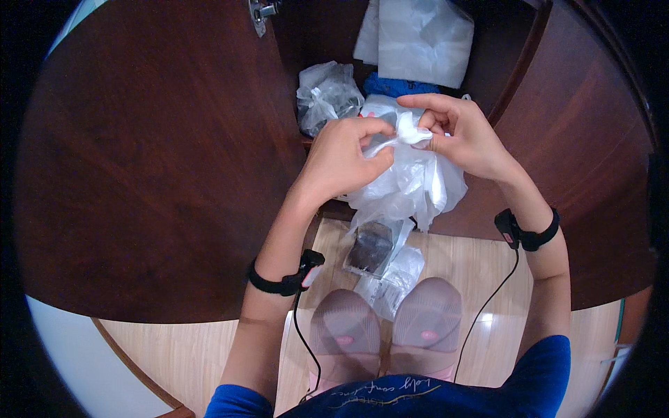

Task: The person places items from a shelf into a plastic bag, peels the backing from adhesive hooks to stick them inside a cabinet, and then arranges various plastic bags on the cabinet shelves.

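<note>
A translucent white plastic bag [407,177] hangs between my hands in front of the open cabinet, its top gathered into a twisted or knotted white part [410,129]. My left hand [347,157] pinches the left side of that gathered part between thumb and fingers. On its right side, my right hand [460,130] grips the plastic between thumb and curled fingers, with the index finger stretched out above. What the bag holds cannot be made out. Below it, a clear packet with dark contents [370,251] and a crumpled clear plastic bag [400,282] lie on the floor.
Large dark wooden cabinet doors [157,172] stand on both sides. Inside the cabinet are a knotted clear bag [329,99], a blue item [400,85] and folded whitish plastic sheets [426,42]. My slippered feet [426,318] stand near the floor packets. Cables run from both wrist straps.
</note>
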`<state>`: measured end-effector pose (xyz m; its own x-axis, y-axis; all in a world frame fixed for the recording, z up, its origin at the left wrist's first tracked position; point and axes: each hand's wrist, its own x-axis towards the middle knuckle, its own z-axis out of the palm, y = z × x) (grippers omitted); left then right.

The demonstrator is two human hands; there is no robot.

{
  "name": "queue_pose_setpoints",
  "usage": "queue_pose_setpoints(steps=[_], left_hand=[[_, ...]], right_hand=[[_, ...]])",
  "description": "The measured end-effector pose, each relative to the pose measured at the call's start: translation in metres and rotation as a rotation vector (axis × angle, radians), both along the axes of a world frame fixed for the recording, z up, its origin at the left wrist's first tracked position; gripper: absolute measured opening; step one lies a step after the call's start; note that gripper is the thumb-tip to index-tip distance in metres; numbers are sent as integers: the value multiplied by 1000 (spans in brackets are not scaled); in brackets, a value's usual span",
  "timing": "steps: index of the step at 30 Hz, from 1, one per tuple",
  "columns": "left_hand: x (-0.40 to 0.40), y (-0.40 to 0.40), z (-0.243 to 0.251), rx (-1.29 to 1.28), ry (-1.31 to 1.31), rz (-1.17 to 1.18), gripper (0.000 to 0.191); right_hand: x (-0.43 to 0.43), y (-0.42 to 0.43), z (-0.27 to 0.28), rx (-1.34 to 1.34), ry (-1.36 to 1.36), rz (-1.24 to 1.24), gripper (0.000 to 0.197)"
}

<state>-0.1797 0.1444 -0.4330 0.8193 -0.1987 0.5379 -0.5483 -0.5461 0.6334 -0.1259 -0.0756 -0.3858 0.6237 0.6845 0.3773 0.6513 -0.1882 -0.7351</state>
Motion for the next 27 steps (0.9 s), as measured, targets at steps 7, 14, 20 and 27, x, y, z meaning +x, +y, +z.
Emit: queue_pose_setpoints(steps=[7,14,20,27], left_hand=[[2,5,5,-616,578,-356,15],[-8,-29,8,156,-56,250,30],[6,-5,-14,159,-134,-26,23],[17,-1,-15,103,29,-199,16]], right_hand=[[10,-4,-2,-4,329,35,29],[18,-2,-1,-60,522,-39,18],[37,-8,-20,-51,540,49,23],[33,-2,-33,-58,459,166,44]])
